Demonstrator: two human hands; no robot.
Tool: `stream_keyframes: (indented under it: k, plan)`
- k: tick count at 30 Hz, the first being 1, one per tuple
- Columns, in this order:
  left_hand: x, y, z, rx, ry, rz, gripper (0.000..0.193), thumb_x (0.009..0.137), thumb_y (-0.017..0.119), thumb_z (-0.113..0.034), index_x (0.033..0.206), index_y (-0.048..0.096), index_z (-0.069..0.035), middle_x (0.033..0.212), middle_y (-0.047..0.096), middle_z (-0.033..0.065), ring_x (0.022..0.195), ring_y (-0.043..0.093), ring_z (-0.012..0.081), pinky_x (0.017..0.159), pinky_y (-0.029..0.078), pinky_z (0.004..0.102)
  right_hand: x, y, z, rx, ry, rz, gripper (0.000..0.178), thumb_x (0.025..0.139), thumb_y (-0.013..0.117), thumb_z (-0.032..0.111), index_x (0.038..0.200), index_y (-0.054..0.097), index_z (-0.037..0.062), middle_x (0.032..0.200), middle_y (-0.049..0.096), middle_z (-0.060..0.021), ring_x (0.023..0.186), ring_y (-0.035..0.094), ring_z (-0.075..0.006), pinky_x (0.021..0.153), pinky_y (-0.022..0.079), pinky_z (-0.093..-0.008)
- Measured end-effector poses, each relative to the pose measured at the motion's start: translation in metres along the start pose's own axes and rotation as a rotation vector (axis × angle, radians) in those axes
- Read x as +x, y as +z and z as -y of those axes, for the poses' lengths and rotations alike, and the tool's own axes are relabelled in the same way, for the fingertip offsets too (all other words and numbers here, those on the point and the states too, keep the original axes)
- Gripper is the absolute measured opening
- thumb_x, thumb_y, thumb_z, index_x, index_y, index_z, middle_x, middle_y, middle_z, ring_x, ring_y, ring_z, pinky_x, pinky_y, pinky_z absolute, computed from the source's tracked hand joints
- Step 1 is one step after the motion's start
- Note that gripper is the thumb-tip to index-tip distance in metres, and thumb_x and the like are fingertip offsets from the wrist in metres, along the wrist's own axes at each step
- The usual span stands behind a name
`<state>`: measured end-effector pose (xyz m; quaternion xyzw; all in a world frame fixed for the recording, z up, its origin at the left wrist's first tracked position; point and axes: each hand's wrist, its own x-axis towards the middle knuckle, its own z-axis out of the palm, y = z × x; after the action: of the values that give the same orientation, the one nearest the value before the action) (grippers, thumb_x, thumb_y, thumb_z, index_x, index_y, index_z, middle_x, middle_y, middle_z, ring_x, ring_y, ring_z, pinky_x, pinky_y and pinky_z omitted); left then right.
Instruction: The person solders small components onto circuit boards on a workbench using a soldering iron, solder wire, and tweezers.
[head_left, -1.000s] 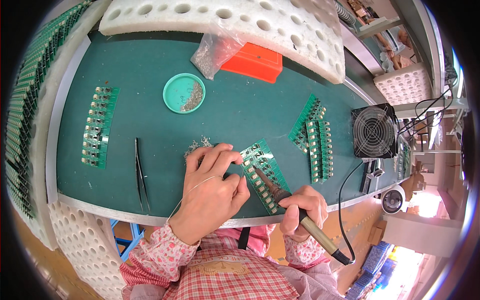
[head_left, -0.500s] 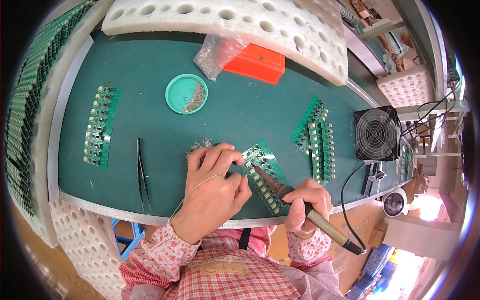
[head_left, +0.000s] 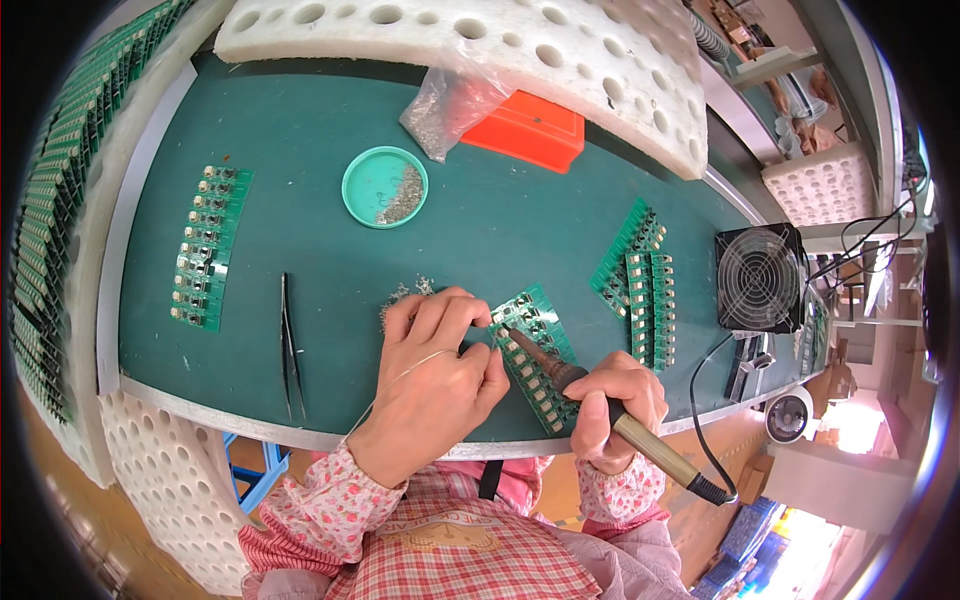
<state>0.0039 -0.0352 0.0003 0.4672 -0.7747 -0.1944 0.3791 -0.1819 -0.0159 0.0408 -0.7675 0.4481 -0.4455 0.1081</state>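
Note:
A soldering iron [head_left: 655,447] is gripped in my right hand [head_left: 620,400], its tip slanting up and left onto a green circuit board panel [head_left: 538,312]. The tip rests near the panel's upper left edge, among rows of small white and black components. My left hand [head_left: 425,390] is beside that edge, fingers curled and the index fingertip close to the board's corner. Whatever those fingers pinch, if anything, is too small or hidden to name. Just beyond the left knuckles lies a small heap of tiny metal parts [head_left: 402,294], partly covered by the hand.
Black tweezers [head_left: 287,345] lie left of my hands, with another board panel [head_left: 210,250] farther left. More panels [head_left: 640,300] overlap at the right, near a fan [head_left: 760,277]. A turquoise dish [head_left: 347,190] of metal bits, a plastic bag [head_left: 432,120] and a red box [head_left: 530,130] stand behind.
The whole view has shifted slightly. Both hands keep nearly the same pose, and the iron's tip stays at the board's upper left part.

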Motion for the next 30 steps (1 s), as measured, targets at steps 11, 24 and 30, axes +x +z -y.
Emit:
stream_keyframes:
  k: [11,24,30]
  plan:
    - [0.0,0.002,0.0,0.025,0.001,0.014,0.017,0.067,0.075,-0.006,0.06,0.059,-0.003,0.103,0.059,0.0048,0.106,0.059,0.0256,0.091,0.039,0.0464,0.0,0.002,0.004,-0.049,-0.002,0.087,0.018,0.088,0.064,0.019,0.078,0.063,0.0044,0.058,0.056,-0.0049,0.046,0.051,-0.0174,0.044,0.038,-0.0309]
    - [-0.002,0.001,0.001,0.034,0.028,-0.009,0.015,0.067,0.074,-0.006,0.062,0.061,-0.001,0.112,0.063,0.0072,0.109,0.059,0.0273,0.091,0.042,0.0467,0.002,0.006,0.007,-0.132,-0.179,0.145,0.011,0.072,0.07,0.005,0.081,0.065,0.0068,0.055,0.047,0.002,0.043,0.044,-0.0159,0.04,0.035,-0.0293]
    - [-0.002,0.0,0.0,0.05,0.03,0.007,0.014,0.068,0.073,-0.007,0.062,0.061,-0.001,0.111,0.064,0.007,0.111,0.059,0.0262,0.094,0.042,0.0467,0.002,0.007,0.013,-0.176,-0.172,0.151,0.013,0.07,0.07,0.004,0.081,0.066,0.0056,0.056,0.049,0.0014,0.043,0.043,-0.0155,0.041,0.034,-0.0289]
